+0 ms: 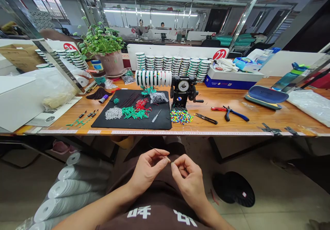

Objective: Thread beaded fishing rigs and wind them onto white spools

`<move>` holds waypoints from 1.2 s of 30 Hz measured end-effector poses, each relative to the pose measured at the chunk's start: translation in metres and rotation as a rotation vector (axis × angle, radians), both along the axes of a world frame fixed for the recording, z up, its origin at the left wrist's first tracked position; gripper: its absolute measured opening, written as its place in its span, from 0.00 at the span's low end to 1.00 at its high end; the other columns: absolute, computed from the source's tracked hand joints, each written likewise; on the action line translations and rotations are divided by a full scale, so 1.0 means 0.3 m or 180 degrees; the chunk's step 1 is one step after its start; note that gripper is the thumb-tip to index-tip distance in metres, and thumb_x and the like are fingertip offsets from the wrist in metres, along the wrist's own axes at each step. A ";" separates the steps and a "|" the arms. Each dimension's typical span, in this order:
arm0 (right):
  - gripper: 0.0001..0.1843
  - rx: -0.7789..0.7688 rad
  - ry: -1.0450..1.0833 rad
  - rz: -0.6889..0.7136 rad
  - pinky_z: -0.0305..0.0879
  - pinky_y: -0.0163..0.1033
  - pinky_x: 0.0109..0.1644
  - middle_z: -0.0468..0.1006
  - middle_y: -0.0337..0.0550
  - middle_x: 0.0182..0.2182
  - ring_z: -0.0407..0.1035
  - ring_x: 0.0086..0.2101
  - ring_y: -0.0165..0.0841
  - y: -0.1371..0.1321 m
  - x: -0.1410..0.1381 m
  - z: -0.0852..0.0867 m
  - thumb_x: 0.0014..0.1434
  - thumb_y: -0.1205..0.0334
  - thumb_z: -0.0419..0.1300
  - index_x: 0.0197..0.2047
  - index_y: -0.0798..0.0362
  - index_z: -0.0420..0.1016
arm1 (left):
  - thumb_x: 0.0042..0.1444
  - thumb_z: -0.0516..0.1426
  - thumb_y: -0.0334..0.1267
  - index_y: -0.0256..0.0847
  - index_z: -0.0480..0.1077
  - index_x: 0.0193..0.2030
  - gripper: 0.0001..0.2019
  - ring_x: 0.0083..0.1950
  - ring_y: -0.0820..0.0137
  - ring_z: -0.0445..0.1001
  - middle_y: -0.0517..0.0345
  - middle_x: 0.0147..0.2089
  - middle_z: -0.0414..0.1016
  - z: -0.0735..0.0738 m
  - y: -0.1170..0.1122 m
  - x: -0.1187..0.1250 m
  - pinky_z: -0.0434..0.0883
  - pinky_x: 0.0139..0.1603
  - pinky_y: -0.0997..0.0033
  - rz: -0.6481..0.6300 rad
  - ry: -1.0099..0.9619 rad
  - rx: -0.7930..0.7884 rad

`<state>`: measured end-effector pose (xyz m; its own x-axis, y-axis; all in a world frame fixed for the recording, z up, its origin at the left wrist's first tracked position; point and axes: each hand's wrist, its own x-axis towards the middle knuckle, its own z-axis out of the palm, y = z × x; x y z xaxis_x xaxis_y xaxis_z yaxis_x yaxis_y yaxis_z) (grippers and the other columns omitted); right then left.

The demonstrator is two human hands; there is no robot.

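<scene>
Both hands work close together above the lap, away from the bench. The left hand [146, 172] is closed in a pinch, thumb and forefinger holding a thin dark strand [160, 154], too fine to tell wire from thread. The strand slants toward 2 o'clock, and its pale end meets the right hand [189, 182], whose thumb and forefinger are also pinched, the other fingers curled. The work in hand is this fine two-handed hold on the strand.

At 12 o'clock on the wooden workbench [227, 120] lies a black mat [160, 123] with green tubes [132, 113] and red pieces [141, 104]. Just beyond it stands a dial-faced hand-cranked machine [183, 89]. Blue-handled pliers [235, 113] lie at 1 o'clock, and white rolls [69, 188] sit at 8 o'clock.
</scene>
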<state>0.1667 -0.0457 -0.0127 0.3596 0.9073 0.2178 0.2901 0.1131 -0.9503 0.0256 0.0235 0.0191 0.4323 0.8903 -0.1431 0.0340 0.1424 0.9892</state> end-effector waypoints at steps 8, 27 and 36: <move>0.13 -0.0045 0.0047 0.0026 0.59 0.32 0.27 0.55 0.28 0.17 0.50 0.18 0.24 0.000 -0.002 -0.002 0.61 0.56 0.61 0.27 0.51 0.69 | 0.51 0.67 0.45 0.37 0.78 0.40 0.14 0.37 0.68 0.77 0.53 0.36 0.81 -0.003 0.003 -0.001 0.74 0.42 0.72 -0.0015 0.0026 0.0039; 0.13 -0.0363 0.0554 0.0423 0.44 0.33 0.24 0.52 0.28 0.20 0.45 0.21 0.25 0.004 0.009 0.000 0.62 0.56 0.59 0.29 0.53 0.66 | 0.55 0.65 0.40 0.39 0.79 0.42 0.10 0.42 0.66 0.78 0.53 0.40 0.82 -0.012 0.000 -0.005 0.72 0.46 0.71 -0.0089 0.0301 0.0541; 0.18 -0.0292 0.2019 0.0407 0.51 0.32 0.28 0.63 0.34 0.24 0.53 0.25 0.27 0.046 0.001 -0.005 0.58 0.47 0.67 0.30 0.53 0.70 | 0.52 0.67 0.41 0.40 0.81 0.30 0.07 0.47 0.62 0.79 0.49 0.44 0.83 -0.008 0.011 0.002 0.73 0.50 0.70 0.0022 -0.0159 0.0230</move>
<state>0.1670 -0.0318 -0.0142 0.2808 0.9563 -0.0816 -0.3404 0.0198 -0.9401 0.0263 0.0268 0.0165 0.4310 0.9006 -0.0567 -0.0163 0.0706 0.9974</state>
